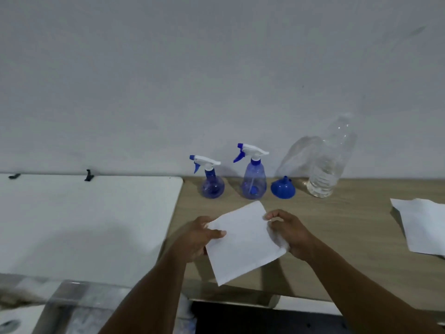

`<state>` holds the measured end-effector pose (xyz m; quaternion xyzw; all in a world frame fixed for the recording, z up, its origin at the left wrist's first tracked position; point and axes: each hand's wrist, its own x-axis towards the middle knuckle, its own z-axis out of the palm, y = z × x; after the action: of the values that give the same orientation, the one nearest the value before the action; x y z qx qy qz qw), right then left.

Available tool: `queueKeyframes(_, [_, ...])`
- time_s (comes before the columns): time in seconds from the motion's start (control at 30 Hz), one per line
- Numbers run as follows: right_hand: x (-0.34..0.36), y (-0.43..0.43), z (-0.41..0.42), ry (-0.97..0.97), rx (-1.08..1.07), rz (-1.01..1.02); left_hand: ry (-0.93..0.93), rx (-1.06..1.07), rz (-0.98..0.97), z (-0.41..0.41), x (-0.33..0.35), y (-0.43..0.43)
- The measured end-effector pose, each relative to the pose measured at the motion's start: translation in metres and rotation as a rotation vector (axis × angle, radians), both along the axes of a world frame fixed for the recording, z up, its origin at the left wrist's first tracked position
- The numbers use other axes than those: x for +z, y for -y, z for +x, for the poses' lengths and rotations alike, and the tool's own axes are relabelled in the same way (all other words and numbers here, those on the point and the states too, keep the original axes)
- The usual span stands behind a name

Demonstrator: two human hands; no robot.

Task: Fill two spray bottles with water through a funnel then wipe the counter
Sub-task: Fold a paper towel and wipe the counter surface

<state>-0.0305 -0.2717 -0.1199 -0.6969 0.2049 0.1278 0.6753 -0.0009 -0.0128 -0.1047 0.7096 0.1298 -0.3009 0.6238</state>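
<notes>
White paper sheet (243, 239) is gripped by left hand (201, 237) and right hand (289, 233) above desk (349, 232). Two spray bottles (252, 172), funnel (283, 186), water bottle (330, 160) are stood beyond the hands.

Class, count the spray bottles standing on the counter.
2. The short round spray bottle stands by the wall near the white board; the taller spray bottle stands to its right, beside the funnel. None seems hidden.

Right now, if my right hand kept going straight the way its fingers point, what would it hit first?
The right hand points left across the white paper toward the left hand, so it would probably meet the left hand's fingers first. Depth is uncertain.
</notes>
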Motion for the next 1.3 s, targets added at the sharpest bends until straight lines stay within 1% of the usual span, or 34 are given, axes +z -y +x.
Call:
queueKeyframes(0.03, [-0.005, -0.005, -0.001, -0.025, 0.015, 0.046, 0.007, 0.043, 0.051, 0.001, -0.008, -0.008])
queueKeyframes(0.1, [-0.010, -0.011, -0.004, -0.098, 0.074, 0.105, 0.039, 0.044, 0.194, 0.003, -0.018, -0.019])
queueKeyframes(0.17, [-0.009, -0.015, -0.005, -0.137, 0.111, 0.100, 0.093, 0.014, 0.298, 0.002, -0.016, -0.023])
queueKeyframes(0.2, [-0.009, -0.017, -0.003, -0.139, 0.115, 0.086, 0.109, -0.008, 0.308, 0.002, -0.015, -0.024])
queueKeyframes(0.27, [-0.004, -0.021, 0.001, -0.107, 0.139, 0.008, 0.059, -0.101, 0.263, 0.005, -0.011, -0.029])
queueKeyframes(0.33, [0.002, -0.026, 0.005, -0.044, 0.175, -0.139, -0.038, -0.229, 0.203, 0.010, -0.006, -0.036])
queueKeyframes(0.4, [0.005, -0.028, 0.013, 0.033, 0.221, -0.290, -0.106, -0.317, 0.203, 0.019, -0.008, -0.044])
queueKeyframes(0.47, [0.011, -0.031, 0.022, 0.081, 0.281, -0.404, -0.057, -0.369, 0.245, 0.028, -0.006, -0.049])
queueKeyframes(0.53, [0.023, -0.035, 0.034, 0.105, 0.347, -0.513, 0.090, -0.384, 0.323, 0.038, 0.000, -0.050])
queueKeyframes(0.57, [0.030, -0.037, 0.041, 0.120, 0.372, -0.572, 0.198, -0.384, 0.364, 0.045, 0.004, -0.051])
queueKeyframes(0.63, [0.046, -0.043, 0.057, 0.201, 0.360, -0.681, 0.499, -0.339, 0.473, 0.057, 0.012, -0.054])
queueKeyframes(0.7, [0.058, -0.050, 0.073, 0.382, 0.245, -0.735, 0.797, -0.179, 0.551, 0.069, 0.016, -0.057])
queueKeyframes(0.73, [0.062, -0.055, 0.078, 0.486, 0.179, -0.742, 0.915, -0.089, 0.578, 0.074, 0.015, -0.058])
queueKeyframes(0.77, [0.061, -0.059, 0.082, 0.573, 0.134, -0.755, 1.014, -0.029, 0.607, 0.078, 0.013, -0.060])
queueKeyframes(0.8, [0.056, -0.063, 0.082, 0.641, 0.123, -0.784, 1.083, -0.017, 0.643, 0.081, 0.008, -0.062])
queueKeyframes(0.83, [0.047, -0.067, 0.080, 0.680, 0.147, -0.837, 1.123, -0.049, 0.691, 0.081, -0.001, -0.065])
queueKeyframes(0.9, [0.018, -0.073, 0.066, 0.705, 0.247, -0.968, 1.128, -0.165, 0.814, 0.075, -0.024, -0.071])
queueKeyframes(0.93, [0.000, -0.074, 0.059, 0.687, 0.296, -1.009, 1.111, -0.220, 0.871, 0.070, -0.039, -0.074])
queueKeyframes(1.03, [-0.052, -0.076, 0.034, 0.525, 0.434, -1.088, 1.044, -0.369, 0.993, 0.049, -0.082, -0.082])
queueKeyframes(1.1, [-0.075, -0.079, 0.019, 0.469, 0.465, -1.110, 0.995, -0.431, 1.004, 0.040, -0.100, -0.085])
queueKeyframes(1.2, [-0.081, -0.083, 0.009, 0.537, 0.389, -1.199, 0.971, -0.417, 1.013, 0.033, -0.098, -0.086])
queueKeyframes(1.3, [-0.065, -0.093, 0.022, 0.641, 0.316, -1.265, 0.983, -0.304, 0.960, 0.036, -0.093, -0.091])
